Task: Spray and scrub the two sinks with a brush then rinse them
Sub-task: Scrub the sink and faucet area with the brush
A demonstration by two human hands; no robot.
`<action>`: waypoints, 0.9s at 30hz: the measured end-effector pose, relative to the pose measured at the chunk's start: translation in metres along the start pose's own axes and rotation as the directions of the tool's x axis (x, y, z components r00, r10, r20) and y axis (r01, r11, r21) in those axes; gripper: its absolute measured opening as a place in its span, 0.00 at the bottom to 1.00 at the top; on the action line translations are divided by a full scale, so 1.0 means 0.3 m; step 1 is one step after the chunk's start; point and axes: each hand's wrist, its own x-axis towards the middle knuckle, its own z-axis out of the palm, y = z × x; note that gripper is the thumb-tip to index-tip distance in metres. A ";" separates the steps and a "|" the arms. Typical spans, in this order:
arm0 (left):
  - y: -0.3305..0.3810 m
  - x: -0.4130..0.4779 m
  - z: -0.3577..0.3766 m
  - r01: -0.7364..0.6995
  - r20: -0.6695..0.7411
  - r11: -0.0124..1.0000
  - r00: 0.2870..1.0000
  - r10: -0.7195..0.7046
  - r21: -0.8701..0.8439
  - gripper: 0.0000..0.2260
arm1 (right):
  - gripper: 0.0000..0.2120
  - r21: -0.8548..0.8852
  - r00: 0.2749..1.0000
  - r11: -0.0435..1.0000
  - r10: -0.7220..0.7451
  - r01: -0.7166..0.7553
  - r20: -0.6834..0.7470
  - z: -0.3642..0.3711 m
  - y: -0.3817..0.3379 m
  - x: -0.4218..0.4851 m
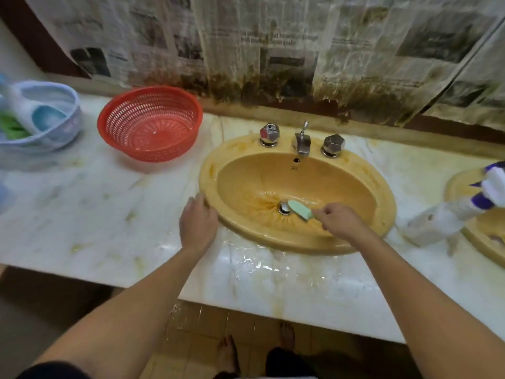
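An oval yellow sink [355,170] sits in the marble counter, with brown stains fanning out from its metal drain [284,207]. My right hand [338,220] grips a pale green brush [300,210], whose head lies in the basin just right of the drain. My left hand [198,222] rests on the sink's left rim with fingers relaxed. A second yellow sink [461,184] shows partly at the right edge. A white spray bottle [437,222] with a purple and white trigger stands between the two sinks.
A red plastic colander [150,123] stands on the marble counter [82,201] left of the sink. A pale blue basket [41,116] with cleaning items is at far left. Chrome tap [302,142] and two handles sit behind the basin. Stained newspaper covers the wall.
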 end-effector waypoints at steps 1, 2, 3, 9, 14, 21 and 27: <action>-0.033 0.027 0.000 0.008 -0.015 0.998 1.000 -0.008 0.055 0.15 | 0.21 -0.089 0.999 0.996 -0.022 0.024 0.027 0.004 -0.008 0.039; -0.066 0.047 0.004 0.012 -0.023 0.992 1.000 -0.009 0.127 0.17 | 0.21 -0.176 0.998 0.983 -0.033 0.044 0.061 0.008 -0.019 0.077; -0.090 0.056 0.007 0.011 -0.026 0.979 1.000 -0.006 0.205 0.18 | 0.22 -0.262 0.994 0.963 -0.039 0.064 0.100 0.015 -0.030 0.118; -0.129 0.036 0.048 -0.035 -0.005 0.892 0.999 0.042 0.451 0.25 | 0.22 -0.535 0.914 0.785 -0.097 0.313 0.394 0.138 -0.058 0.315; -0.128 0.041 0.048 -0.029 0.004 0.860 0.999 0.032 0.509 0.26 | 0.19 -0.556 0.904 0.766 -0.079 0.324 0.419 0.173 -0.060 0.465; -0.133 0.048 0.055 -0.026 -0.009 0.860 0.999 0.035 0.510 0.25 | 0.22 -0.488 0.879 0.808 -0.074 0.329 0.471 0.124 -0.093 0.596; -0.145 0.049 0.060 -0.033 -0.023 0.853 0.998 0.053 0.520 0.26 | 0.23 -0.355 0.852 0.916 0.026 0.190 0.524 0.133 -0.096 0.639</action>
